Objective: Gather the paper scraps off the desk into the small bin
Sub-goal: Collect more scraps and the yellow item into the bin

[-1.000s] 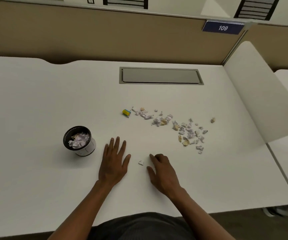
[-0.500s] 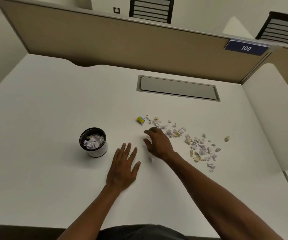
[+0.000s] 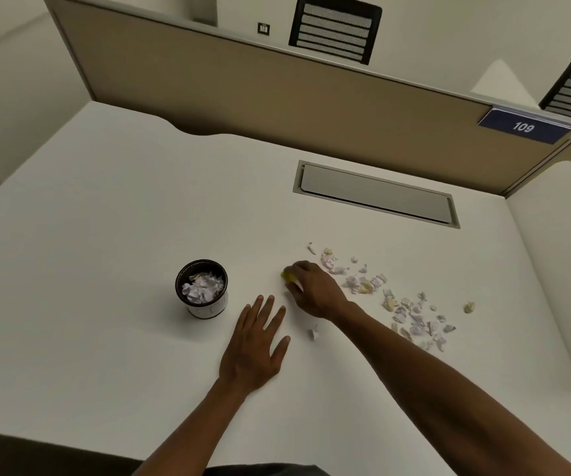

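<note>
A small black-rimmed bin (image 3: 204,305) stands on the white desk (image 3: 105,235), holding several crumpled white scraps. To its right my left hand (image 3: 255,348) lies flat on the desk, fingers spread, holding nothing. My right hand (image 3: 313,290) reaches forward, fingers curled down over a yellow scrap (image 3: 287,274) at the left end of the scattered paper scraps (image 3: 404,307). One white scrap (image 3: 312,332) lies alone just below my right wrist, and a lone yellowish scrap (image 3: 470,307) sits at the far right.
A grey cable hatch (image 3: 376,194) is set into the desk behind the scraps. A tan partition (image 3: 277,97) runs along the back, with a blue sign reading 109 (image 3: 523,126). A white side panel (image 3: 565,269) borders the desk on the right.
My right hand moved forward from near the lone white scrap to the yellow scrap and closed over it. The left hand stayed flat. The camera tilted up.
</note>
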